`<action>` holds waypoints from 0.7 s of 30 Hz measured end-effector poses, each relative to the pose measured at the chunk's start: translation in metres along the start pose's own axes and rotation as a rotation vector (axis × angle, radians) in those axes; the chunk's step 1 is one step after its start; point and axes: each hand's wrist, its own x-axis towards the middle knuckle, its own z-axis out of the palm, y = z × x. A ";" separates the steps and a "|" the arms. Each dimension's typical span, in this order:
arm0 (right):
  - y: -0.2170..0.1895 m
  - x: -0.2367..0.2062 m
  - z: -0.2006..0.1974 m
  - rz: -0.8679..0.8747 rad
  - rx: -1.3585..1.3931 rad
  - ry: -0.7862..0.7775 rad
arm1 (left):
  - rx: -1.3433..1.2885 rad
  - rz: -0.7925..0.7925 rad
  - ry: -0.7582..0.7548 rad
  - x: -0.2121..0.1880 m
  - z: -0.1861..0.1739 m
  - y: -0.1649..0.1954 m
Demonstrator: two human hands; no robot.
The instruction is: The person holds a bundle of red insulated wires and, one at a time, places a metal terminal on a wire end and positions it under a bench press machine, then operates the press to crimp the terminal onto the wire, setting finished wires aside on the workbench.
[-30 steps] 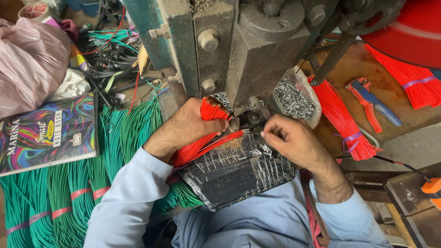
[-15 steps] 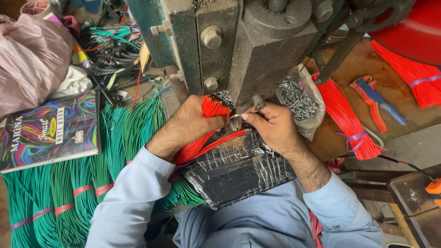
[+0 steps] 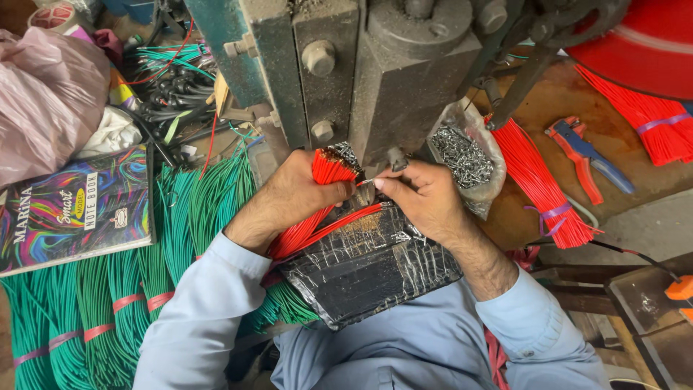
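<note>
My left hand (image 3: 296,193) grips a bundle of short red wires (image 3: 328,170), their cut ends pointing up toward a grey press machine (image 3: 375,72). My right hand (image 3: 422,196) pinches a single red wire (image 3: 339,222) at its tip, right under the machine's tool (image 3: 395,157). Both hands rest above a black taped block (image 3: 368,263) on my lap.
A clear bag of small metal terminals (image 3: 462,155) sits right of the press. Tied red wire bundles (image 3: 541,184) and a red and blue wire stripper (image 3: 586,155) lie on the brown bench. Green wire bundles (image 3: 123,289), a colourful notebook (image 3: 72,209) and a plastic bag (image 3: 47,101) lie at left.
My right hand has moved left from the bag side to the press tool, bringing one wire's tip under it. The left hand has held the bundle nearly still.
</note>
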 end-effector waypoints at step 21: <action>0.000 -0.017 -0.028 0.096 -0.083 0.011 | 0.077 -0.037 -0.020 -0.001 -0.001 0.003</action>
